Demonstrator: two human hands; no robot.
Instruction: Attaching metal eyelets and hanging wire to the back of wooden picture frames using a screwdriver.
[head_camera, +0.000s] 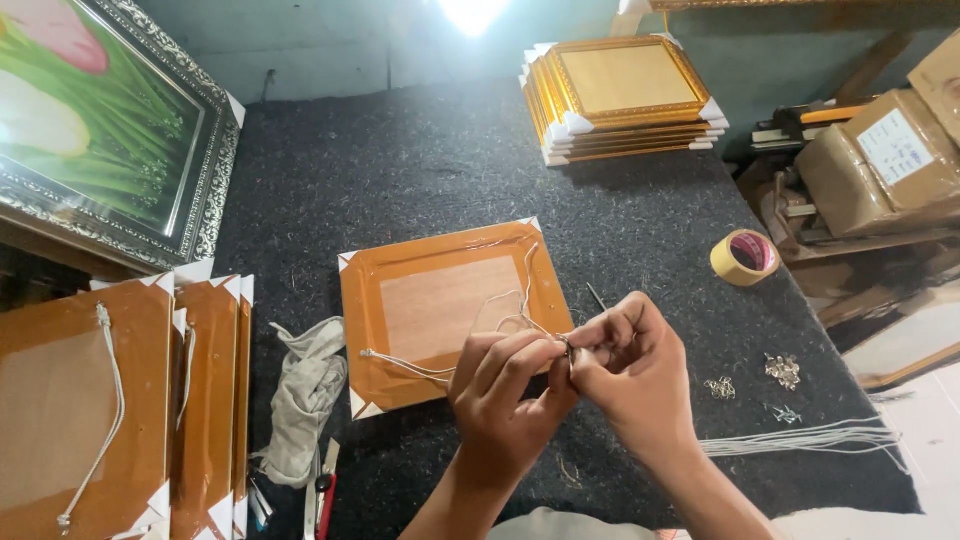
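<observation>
Fingertips of the left hand (503, 385) and right hand (625, 358) meet in a narrow pinch on a thin white cord (505, 300) and what looks like a small metal fitting, near the right edge of the frame (448, 310). That frame lies back-up at the middle of the dark felt table (420, 170), the cord trailing loose across it to its left side. The cord looks limp and light, likely best gripped close to its end; the frame seems stiff, better held by its edges. Tape roll (745, 257) sits right, spare cords (800, 438) near right, grey rag (305, 390) left, stacked gold frames (622, 98) far.
</observation>
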